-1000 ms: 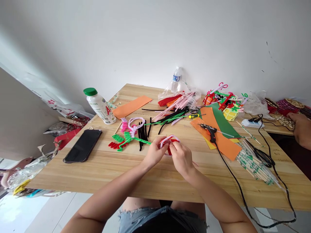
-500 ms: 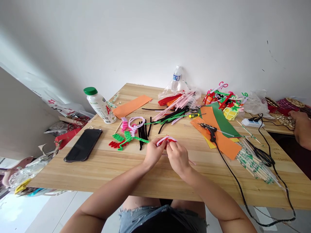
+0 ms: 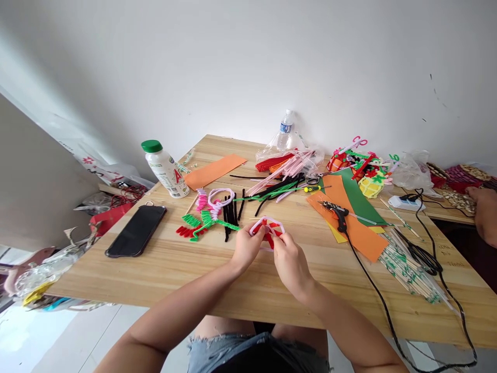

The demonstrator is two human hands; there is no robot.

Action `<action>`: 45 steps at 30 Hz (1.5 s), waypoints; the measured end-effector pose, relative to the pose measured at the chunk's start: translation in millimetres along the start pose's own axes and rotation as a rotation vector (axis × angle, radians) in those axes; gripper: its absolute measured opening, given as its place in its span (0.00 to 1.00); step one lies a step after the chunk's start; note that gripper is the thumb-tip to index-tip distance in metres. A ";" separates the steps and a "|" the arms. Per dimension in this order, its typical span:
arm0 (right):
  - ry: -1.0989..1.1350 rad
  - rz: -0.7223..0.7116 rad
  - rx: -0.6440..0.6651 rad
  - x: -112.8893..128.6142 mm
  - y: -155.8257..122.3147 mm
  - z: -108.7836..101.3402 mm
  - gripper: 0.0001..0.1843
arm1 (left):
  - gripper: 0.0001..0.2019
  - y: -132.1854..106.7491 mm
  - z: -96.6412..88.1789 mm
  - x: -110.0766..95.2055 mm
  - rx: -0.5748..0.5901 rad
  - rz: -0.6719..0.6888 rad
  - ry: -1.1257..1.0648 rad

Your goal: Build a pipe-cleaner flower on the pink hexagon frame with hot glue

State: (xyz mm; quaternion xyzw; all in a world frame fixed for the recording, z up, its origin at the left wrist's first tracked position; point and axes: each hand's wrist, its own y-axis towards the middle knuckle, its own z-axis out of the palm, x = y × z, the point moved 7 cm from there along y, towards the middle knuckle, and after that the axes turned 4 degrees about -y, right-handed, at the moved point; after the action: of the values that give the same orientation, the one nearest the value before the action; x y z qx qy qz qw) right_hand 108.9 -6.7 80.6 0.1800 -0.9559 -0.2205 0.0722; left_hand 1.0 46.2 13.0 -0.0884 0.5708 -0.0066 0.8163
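Note:
Both of my hands meet over the middle of the wooden table. My left hand and my right hand pinch a small piece made of a pale pink pipe-cleaner loop with red pipe cleaner inside it. The loop stands up between my fingertips, just above the tabletop. To its left lie coiled green, red and pink pipe cleaners and several short black ones.
A black phone and a green-capped white bottle sit at the left. A glue gun with a long black cord lies on orange and green sheets. Bamboo sticks lie right. Another person's hand rests at the far right.
The pink loop has opened out and turned more upright between my fingers. My hands stayed in about the same spot; the view shifted slightly.

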 end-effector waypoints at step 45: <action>0.408 -0.043 0.017 13.2 8.1 -2.5 0.13 | 0.19 -2.8 6.4 3.8 0.046 -0.140 -0.161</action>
State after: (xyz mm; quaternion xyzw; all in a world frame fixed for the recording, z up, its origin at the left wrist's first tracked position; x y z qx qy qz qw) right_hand 94.6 -5.9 87.2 0.2421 -0.9192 -0.1729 0.2582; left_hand 8.5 43.9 12.1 -0.1097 0.4955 -0.0694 0.8588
